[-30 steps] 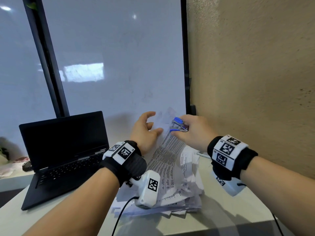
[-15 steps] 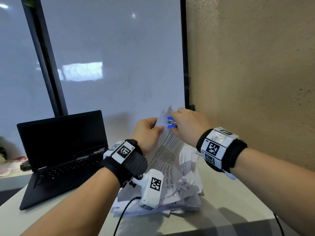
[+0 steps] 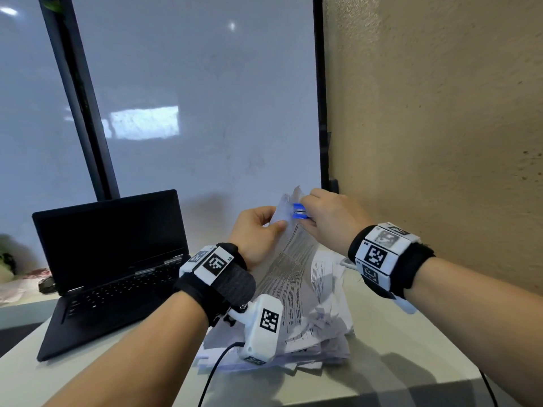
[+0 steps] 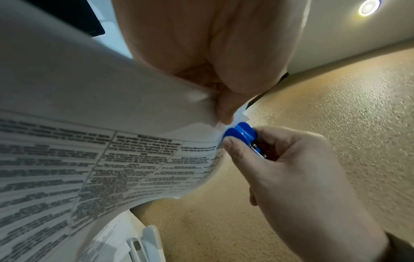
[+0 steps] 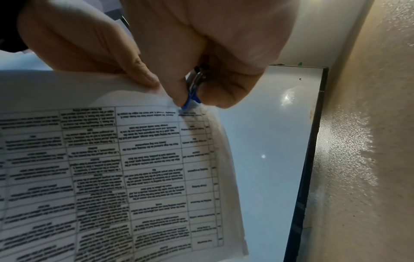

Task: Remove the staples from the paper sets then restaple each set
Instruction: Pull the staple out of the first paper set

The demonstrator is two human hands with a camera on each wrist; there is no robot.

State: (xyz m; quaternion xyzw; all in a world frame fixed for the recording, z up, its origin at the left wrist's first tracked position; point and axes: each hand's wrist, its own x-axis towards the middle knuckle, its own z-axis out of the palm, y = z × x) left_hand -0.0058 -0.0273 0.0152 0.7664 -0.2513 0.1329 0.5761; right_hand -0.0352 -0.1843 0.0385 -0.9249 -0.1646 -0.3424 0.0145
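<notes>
Here my left hand pinches the top corner of a printed paper set, holding it up above the paper pile on the table. My right hand squeezes the blue staple remover closed against that same corner.

Compared with a second ago, the person's left hand, then open with fingers spread beside the printed white paper set, now pinches the raised top corner between thumb and fingers. The right hand has moved in from just beside the corner, and the small blue-handled metal staple remover it grips now touches that corner, its handles squeezed together.
</notes>
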